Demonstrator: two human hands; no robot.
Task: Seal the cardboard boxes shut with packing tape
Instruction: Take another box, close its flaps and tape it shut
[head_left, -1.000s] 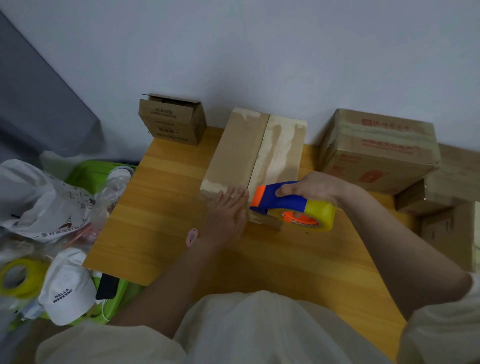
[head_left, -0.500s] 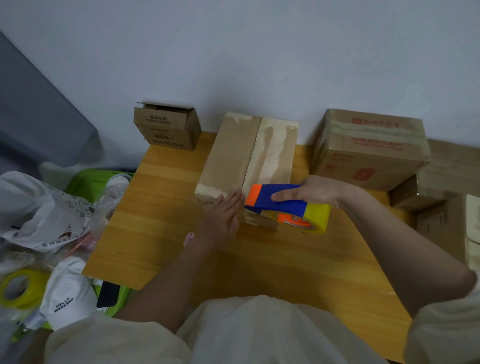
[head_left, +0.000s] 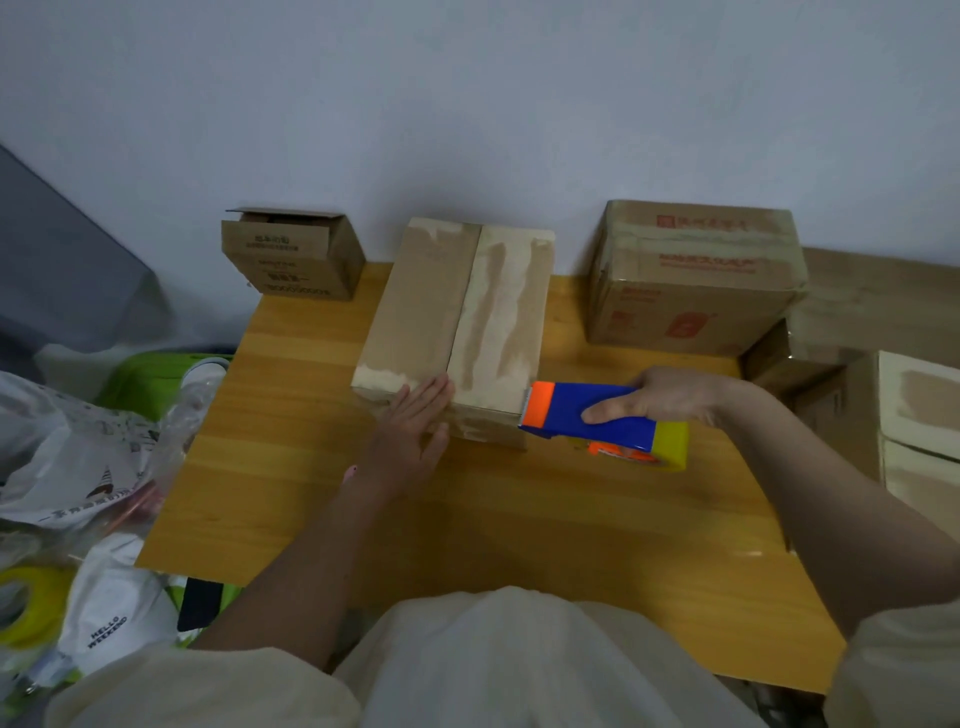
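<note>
Blue-and-orange tape dispenser (head_left: 592, 415) with yellow roll (head_left: 671, 441), plain brown cardboard box (head_left: 457, 317), honey-toned wooden table (head_left: 311, 415).

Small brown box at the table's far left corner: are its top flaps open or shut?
Open. The small brown box has its top flaps standing up, showing a dark gap inside; no tape spans its top.
</note>
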